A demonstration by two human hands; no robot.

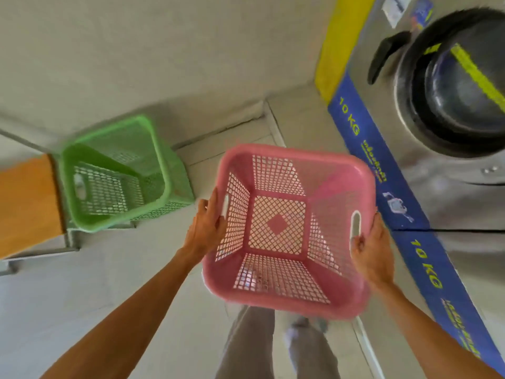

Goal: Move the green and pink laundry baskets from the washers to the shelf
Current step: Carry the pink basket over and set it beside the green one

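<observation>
A blue band (388, 192) along the lower front of the washers (448, 170) carries "10 KG" in yellow-green letters twice, once near its far end and once nearer the camera. Smaller yellow-green lines beside each marking are too blurred to read, as are the stickers (407, 9) at the washer's top edge.

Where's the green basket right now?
In the head view the green basket sits at the left, at the end of a wooden-topped shelf, apart from the pink basket held between both hands.
</observation>
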